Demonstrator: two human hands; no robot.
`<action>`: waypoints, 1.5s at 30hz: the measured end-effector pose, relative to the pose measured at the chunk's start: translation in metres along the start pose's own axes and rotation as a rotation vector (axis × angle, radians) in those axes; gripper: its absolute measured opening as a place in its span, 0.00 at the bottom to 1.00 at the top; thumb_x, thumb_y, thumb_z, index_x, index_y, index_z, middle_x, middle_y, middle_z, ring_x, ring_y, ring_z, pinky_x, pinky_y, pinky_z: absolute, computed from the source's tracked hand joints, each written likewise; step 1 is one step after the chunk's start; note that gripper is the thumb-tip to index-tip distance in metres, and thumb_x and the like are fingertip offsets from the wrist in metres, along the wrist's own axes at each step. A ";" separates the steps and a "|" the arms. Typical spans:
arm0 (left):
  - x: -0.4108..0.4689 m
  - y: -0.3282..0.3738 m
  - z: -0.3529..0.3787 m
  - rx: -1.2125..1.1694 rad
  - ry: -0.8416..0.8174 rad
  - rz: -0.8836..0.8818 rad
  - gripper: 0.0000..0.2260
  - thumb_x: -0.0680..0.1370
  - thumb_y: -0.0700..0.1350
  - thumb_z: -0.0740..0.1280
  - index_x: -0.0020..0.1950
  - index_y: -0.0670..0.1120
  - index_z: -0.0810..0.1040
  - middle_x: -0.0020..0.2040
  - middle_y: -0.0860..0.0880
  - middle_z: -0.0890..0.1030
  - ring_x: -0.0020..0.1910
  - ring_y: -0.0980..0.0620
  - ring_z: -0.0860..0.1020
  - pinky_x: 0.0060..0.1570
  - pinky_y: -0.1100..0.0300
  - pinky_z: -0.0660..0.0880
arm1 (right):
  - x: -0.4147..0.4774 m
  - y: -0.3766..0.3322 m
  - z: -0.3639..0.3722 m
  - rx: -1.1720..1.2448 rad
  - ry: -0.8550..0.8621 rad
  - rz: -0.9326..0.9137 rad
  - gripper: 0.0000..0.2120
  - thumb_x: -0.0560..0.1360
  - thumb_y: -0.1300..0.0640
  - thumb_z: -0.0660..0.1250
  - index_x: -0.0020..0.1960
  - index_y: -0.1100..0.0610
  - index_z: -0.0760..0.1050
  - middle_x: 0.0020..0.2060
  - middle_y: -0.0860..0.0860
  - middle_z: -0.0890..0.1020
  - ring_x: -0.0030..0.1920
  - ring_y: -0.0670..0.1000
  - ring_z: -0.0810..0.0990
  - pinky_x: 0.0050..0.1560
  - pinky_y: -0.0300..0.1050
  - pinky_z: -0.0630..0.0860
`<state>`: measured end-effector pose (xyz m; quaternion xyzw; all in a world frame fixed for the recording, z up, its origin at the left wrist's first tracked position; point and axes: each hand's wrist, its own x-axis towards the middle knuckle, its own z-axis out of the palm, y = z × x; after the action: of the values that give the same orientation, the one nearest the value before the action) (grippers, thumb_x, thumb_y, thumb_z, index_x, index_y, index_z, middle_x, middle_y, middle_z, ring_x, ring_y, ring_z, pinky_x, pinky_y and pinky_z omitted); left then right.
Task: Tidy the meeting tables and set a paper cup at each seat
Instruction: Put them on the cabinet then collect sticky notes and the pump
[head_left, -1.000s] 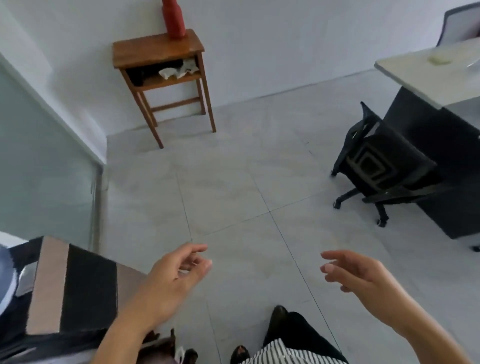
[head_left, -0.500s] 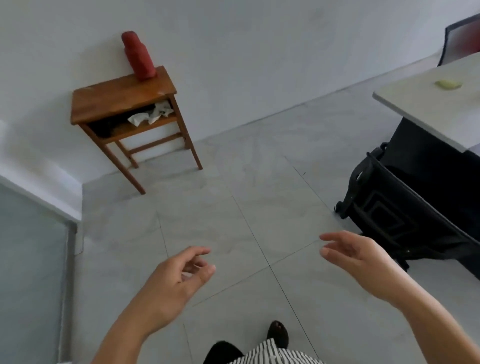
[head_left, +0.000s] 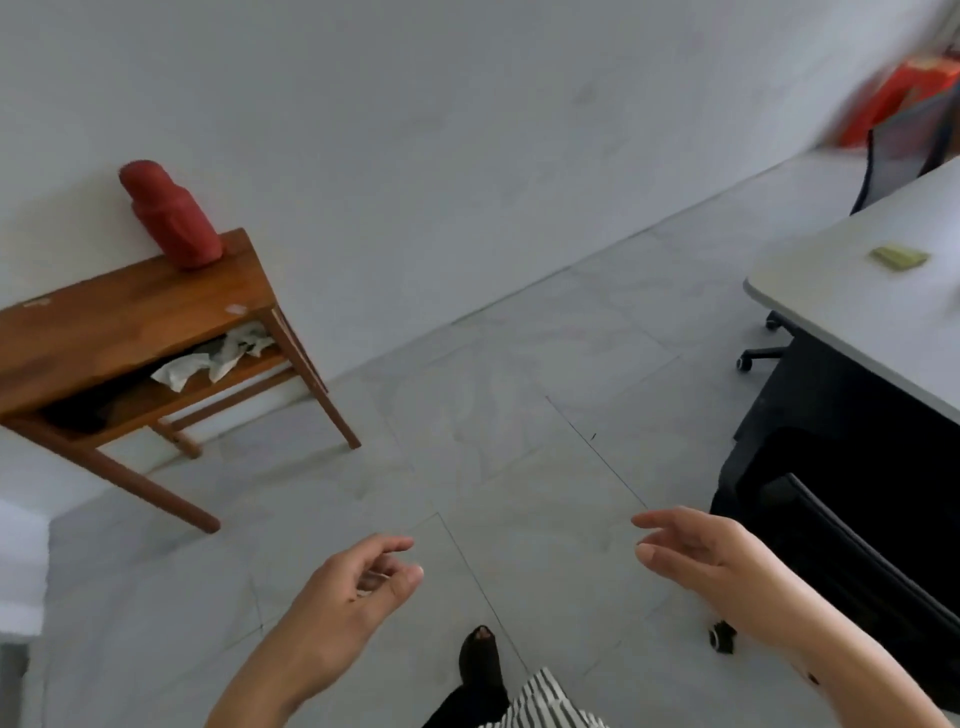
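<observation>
Both hands are empty, left hand (head_left: 353, 587) and right hand (head_left: 711, 551), fingers loosely curled over the grey tiled floor (head_left: 493, 415). Within the last second the small brown wooden bench (head_left: 130, 322) has slid left. The white rectangular meeting bench (head_left: 841, 291) now looms right, carrying a flat yellow-green pad (head_left: 900, 257). No paper cup is in view, so I judge tidying comes first.

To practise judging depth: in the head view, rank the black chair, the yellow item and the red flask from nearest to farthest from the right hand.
1. Black chair, beside the right hand.
2. Yellow item, on the white table, right.
3. Red flask, on the wooden table, far left.
</observation>
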<state>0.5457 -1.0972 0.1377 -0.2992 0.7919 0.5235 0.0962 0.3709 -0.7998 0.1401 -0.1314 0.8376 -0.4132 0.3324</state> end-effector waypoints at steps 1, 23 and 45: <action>0.025 0.019 -0.013 -0.005 0.019 0.020 0.09 0.75 0.52 0.69 0.55 0.58 0.78 0.49 0.49 0.82 0.52 0.56 0.81 0.53 0.64 0.74 | 0.018 -0.015 -0.008 0.024 0.021 0.000 0.12 0.73 0.49 0.71 0.56 0.44 0.79 0.45 0.43 0.86 0.46 0.40 0.84 0.51 0.40 0.78; 0.509 0.330 -0.021 0.124 -0.165 0.218 0.10 0.71 0.59 0.70 0.52 0.63 0.80 0.47 0.53 0.83 0.48 0.61 0.81 0.50 0.63 0.72 | 0.425 -0.093 -0.277 -0.011 0.182 0.070 0.14 0.73 0.43 0.68 0.58 0.39 0.74 0.47 0.41 0.83 0.50 0.39 0.81 0.55 0.41 0.78; 0.954 0.646 0.066 0.396 -0.568 0.385 0.08 0.76 0.54 0.67 0.55 0.60 0.77 0.50 0.53 0.81 0.51 0.59 0.79 0.51 0.63 0.75 | 0.693 -0.104 -0.518 0.323 0.623 0.331 0.13 0.73 0.48 0.70 0.56 0.43 0.78 0.47 0.45 0.85 0.46 0.38 0.82 0.49 0.37 0.76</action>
<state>-0.6018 -1.2184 0.1633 0.0359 0.8611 0.4309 0.2675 -0.4956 -0.8944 0.1369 0.1915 0.8325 -0.5005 0.1405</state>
